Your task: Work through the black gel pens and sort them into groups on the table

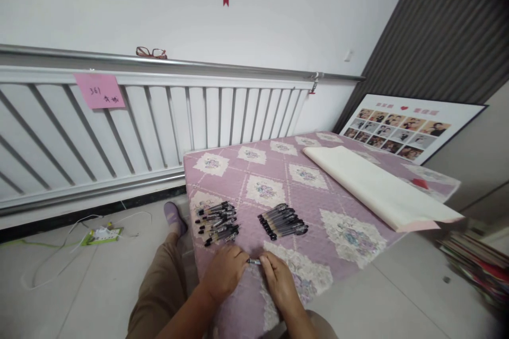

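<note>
Between my two hands is a pen [254, 261], held level just above the near part of the purple patterned cloth. My left hand [226, 271] grips one end of it with closed fingers. At the other end, my right hand [278, 278] pinches it between thumb and fingers. Much of the pen is hidden by the hands. Beyond my left hand lies a loose group of pens [218, 221] with dark ends. A tighter row of pens [283, 222] lies beyond my right hand, slanting side by side.
The quilted cloth [274, 161] covers a low surface against a white radiator [238, 116]. A cream sheet [366, 183] lies on its right side, near a photo board [409, 127]. Books [477, 270] are stacked at right. A power strip [102, 235] with cables is on the floor.
</note>
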Available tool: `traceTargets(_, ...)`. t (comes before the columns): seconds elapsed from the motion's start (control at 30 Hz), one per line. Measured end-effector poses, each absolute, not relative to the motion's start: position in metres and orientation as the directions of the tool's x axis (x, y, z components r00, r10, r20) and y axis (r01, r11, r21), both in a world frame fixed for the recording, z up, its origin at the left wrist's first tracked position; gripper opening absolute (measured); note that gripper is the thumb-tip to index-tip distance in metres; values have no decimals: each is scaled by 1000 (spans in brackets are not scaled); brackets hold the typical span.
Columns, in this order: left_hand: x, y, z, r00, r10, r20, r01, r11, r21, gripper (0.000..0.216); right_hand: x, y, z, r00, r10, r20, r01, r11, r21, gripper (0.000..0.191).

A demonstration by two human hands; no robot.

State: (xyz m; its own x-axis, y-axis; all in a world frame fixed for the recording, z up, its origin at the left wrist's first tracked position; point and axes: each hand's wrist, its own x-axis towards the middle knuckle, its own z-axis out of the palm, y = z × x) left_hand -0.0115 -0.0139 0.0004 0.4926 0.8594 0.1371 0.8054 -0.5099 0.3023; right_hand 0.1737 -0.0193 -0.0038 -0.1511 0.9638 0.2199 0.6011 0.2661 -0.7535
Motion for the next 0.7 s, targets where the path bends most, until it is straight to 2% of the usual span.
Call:
traceTargets(0.1,-11,-14,1,485,867,114,815,-496,301,15,172,-18,-4,-130,964,231,591,262,-763,41)
traceTargets(0.37,-12,-16,4,471,876,106,815,-478,327,18,176,-18,-1,-101,973,207,405,230,-885,26)
traceTargets(0.7,-12,-16,4,473,872,128,817,-488,307,18,179,-18,9,-72,984,163,350,178,-920,27)
